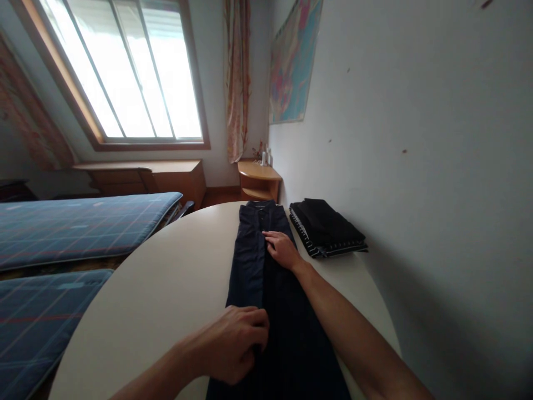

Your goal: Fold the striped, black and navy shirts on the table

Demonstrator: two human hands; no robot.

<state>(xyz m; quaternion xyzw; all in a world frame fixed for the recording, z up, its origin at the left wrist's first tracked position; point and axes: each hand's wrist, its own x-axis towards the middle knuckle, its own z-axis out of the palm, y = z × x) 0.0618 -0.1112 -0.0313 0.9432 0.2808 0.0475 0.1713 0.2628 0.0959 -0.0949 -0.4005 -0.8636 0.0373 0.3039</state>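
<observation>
A dark navy garment (249, 266) with a collar and a button front lies lengthwise on the round white table (187, 261), its collar at the far edge. On its upper front rests my right hand (282, 248), fingers bent and fingertips on the placket. Nearer to me, my left hand (239, 341) is over the lower front with its fingers curled together on the cloth; its fingertips are partly hidden. Right of the collar, a folded stack of black clothes (325, 225) with white-striped edges sits beside the wall.
Two blue plaid mattresses (83, 225) lie left of the table. Behind stand a long wooden desk (175, 169) under the window and a small corner shelf (260, 171) with small items. The wall (437, 194) borders the table's right side.
</observation>
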